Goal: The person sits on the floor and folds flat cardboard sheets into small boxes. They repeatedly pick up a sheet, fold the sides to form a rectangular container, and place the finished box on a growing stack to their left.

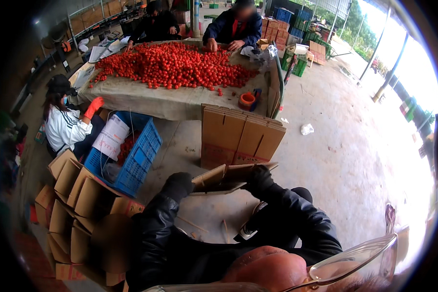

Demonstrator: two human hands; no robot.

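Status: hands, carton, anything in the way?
Left hand and right hand gripping carton at opposite ends. Carton partly unfolded. Folded cartons stand close ahead; blue crate off left.

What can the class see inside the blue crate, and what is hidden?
Red fruit shows inside the blue crate, beside a pale sheet and clear plastic. Whatever lies under the sheet and plastic cannot be seen, nor can the crate's bottom.

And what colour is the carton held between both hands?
The carton is cardboard brown, as the head view shows.
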